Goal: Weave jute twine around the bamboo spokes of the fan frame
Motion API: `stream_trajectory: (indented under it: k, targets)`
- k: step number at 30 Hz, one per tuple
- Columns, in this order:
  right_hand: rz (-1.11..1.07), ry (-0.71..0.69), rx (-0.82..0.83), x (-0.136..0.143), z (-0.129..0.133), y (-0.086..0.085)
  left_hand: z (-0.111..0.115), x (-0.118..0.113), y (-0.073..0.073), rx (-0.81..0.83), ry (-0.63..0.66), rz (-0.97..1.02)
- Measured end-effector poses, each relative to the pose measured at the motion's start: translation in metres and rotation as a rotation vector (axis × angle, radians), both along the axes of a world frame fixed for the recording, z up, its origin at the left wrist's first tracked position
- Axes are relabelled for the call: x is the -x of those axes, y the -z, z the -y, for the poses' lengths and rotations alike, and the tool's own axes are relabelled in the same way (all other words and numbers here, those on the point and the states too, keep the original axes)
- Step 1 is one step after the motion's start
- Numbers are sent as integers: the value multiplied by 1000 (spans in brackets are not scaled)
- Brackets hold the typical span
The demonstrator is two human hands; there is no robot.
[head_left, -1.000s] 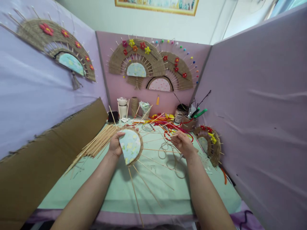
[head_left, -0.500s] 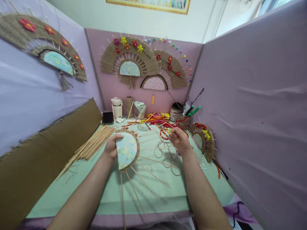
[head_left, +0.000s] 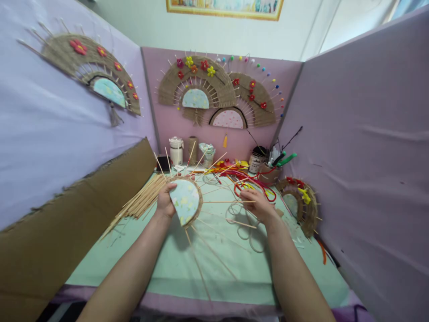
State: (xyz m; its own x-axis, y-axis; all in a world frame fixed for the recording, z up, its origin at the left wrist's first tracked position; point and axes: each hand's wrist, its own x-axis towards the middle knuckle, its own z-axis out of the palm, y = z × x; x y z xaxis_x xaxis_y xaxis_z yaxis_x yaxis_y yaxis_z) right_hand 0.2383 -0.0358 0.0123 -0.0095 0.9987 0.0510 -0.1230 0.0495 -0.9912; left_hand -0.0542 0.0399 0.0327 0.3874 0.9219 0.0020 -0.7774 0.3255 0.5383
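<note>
My left hand [head_left: 166, 200] grips the straight side of a half-round fan base [head_left: 185, 202], thumb on its pale blue floral face. Brown twine borders the curved rim, and thin wooden sticks [head_left: 228, 202] fan out from it in several directions. Off to the right, my right hand [head_left: 256, 205] is closed in a pinch by the outer tips of the sticks, one stick crossing at its fingers. Whatever lies between those fingertips is too small to make out. Loose loops of twine [head_left: 257, 243] lie on the table below that hand.
A pile of wooden sticks [head_left: 142, 197] lies left, beside a cardboard strip [head_left: 100, 188]. Bright pipe cleaners [head_left: 241, 172], a twine spool [head_left: 192, 150], a white jar [head_left: 176, 151] and a tool holder [head_left: 269, 173] stand behind. A small decorated fan [head_left: 301, 203] leans against the right partition.
The fan base has turned slightly, its lower corner swinging right. My right hand has dropped a little toward a lower stick. The whole view has shifted as the head turned left.
</note>
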Motion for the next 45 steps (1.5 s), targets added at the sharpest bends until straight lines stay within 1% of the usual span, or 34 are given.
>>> stream_trajectory:
  k: [1,2,4,5,6,7,9,10,11,12,15,16,17,18,20,24,28,30,32,34,37,39,42,45]
  targets:
    - [132,-42,37,3,1,1,0,0,0,11,-34,14]
    - [265,-127,61,7,2,2,0,-1,1,17,-58,29]
    - [469,-386,72,18,6,2,0,-2,1,-8,-99,65]
    - [525,-518,68,23,9,1,1,-3,1,-23,-106,79]
    - [551,-621,65,28,11,1,2,-4,2,-37,-109,88]
    - [558,-689,61,33,13,1,3,-5,2,-45,-106,89]
    - [529,-728,49,39,14,1,6,-7,1,-53,-97,80]
    - [493,-708,36,41,14,1,7,-8,1,-55,-91,74]
    - [445,-657,14,42,13,1,8,-8,1,-59,-84,70]
    - [394,-578,-18,42,12,2,9,-9,1,-62,-74,69]
    - [239,-269,-137,44,6,5,10,-11,3,-67,-26,76]
    - [184,-193,-174,46,4,7,10,-12,4,-63,-6,75]
    - [127,-146,-209,49,3,9,10,-13,5,-56,15,71]
    - [71,-127,-237,53,2,11,11,-14,6,-46,36,66]
    - [-15,-155,-257,64,1,15,13,-18,8,-23,62,53]
    - [-151,-227,-162,85,2,22,18,-27,11,13,51,18]
    - [-308,-161,-75,98,2,27,21,-33,12,67,27,-8]
    - [-332,-111,-19,100,2,29,20,-35,14,93,-3,-17]
    - [-291,-63,20,100,2,31,19,-36,16,116,-31,-27]
    - [-196,-5,21,99,1,33,18,-37,18,136,-46,-32]
    - [-48,61,-46,98,1,35,16,-37,21,156,-46,-35]
    - [13,58,-129,98,1,36,16,-38,22,164,-47,-50]
    - [32,44,-217,98,-1,38,16,-38,22,223,-40,-131]
    - [30,100,-215,96,-5,40,18,-41,22,300,28,-217]
